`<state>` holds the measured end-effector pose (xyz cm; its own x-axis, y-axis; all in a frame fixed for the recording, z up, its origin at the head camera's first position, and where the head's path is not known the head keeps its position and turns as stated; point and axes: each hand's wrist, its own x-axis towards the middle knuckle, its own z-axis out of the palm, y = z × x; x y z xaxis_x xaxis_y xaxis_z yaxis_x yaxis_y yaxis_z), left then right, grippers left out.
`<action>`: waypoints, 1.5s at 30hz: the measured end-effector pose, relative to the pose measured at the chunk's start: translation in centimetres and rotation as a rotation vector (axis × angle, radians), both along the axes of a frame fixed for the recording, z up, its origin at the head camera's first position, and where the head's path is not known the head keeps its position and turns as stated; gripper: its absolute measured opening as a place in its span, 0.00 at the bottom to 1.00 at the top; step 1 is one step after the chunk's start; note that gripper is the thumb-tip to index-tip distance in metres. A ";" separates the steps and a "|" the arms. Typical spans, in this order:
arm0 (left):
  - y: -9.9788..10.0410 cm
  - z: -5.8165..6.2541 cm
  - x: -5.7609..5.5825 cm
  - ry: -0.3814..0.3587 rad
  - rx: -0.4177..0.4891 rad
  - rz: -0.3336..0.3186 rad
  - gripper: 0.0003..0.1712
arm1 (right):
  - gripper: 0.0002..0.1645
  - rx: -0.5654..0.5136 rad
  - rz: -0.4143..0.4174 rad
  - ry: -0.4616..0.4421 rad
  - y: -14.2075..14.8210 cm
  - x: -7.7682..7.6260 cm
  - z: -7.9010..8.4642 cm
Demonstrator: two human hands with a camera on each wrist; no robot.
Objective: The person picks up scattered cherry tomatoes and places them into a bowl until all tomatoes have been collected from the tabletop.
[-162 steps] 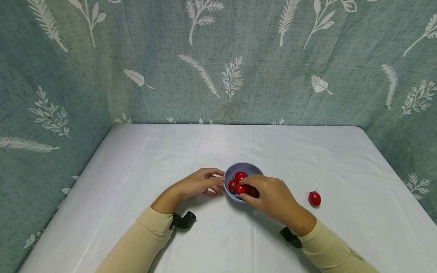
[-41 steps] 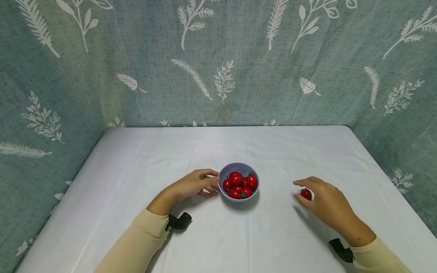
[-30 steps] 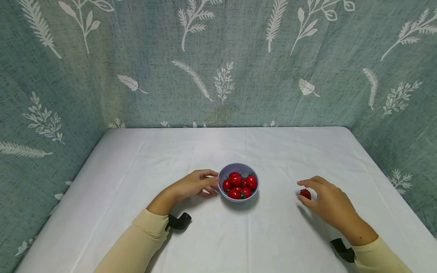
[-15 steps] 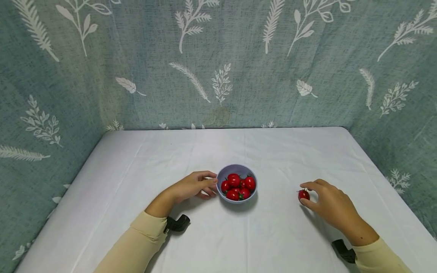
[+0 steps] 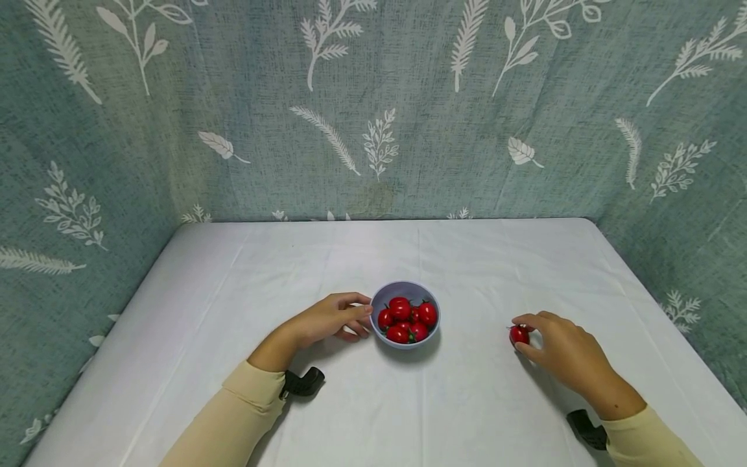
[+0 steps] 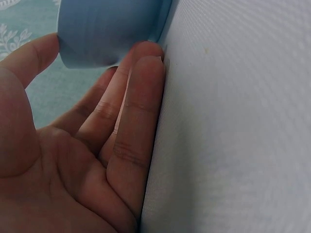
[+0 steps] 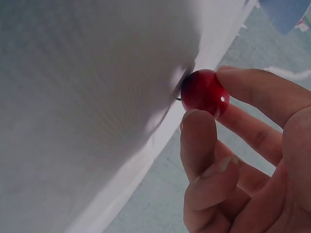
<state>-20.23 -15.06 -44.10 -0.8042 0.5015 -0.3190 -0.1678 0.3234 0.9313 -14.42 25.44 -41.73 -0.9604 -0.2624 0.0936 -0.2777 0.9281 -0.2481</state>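
At the right side of the table, my right hand (image 5: 565, 350) pinches a single red cherry tomato (image 5: 518, 335) between thumb and fingertip. Up close in the right wrist view, the cherry tomato (image 7: 204, 92) sits right against the white cloth, its thin stem toward the cloth. My left hand (image 5: 327, 321) stays beside the small lavender-blue bowl (image 5: 408, 289), its thumb tip at the rim. The left wrist view shows the fingers (image 6: 133, 111) extended along the cloth, tips by the bowl's base. Several cherry tomatoes (image 5: 400, 307) fill the bowl.
A white cloth (image 5: 280, 259) covers the table. Green fabric (image 5: 262, 181) with white leaf prints hangs behind it and along both sides. A black wrist camera (image 5: 305, 382) sits below the left wrist, another black camera (image 5: 586, 429) below the right.
My right hand has left the bowl and gone right to the lone cherry tomato, closing thumb and finger on it. The bowl holds its place beside my left hand, which barely moved.
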 end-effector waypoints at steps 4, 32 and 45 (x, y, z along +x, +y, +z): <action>-0.1 0.1 0.0 0.000 0.005 0.000 0.32 | 0.27 0.006 0.010 0.007 -0.1 -0.1 0.0; -0.1 -0.2 0.1 -0.007 0.028 -0.006 0.31 | 0.25 -0.016 0.057 0.111 -2.4 0.0 1.3; -0.2 -0.1 0.1 -0.001 0.042 -0.009 0.29 | 0.23 -0.038 0.118 0.195 -4.4 -0.2 2.1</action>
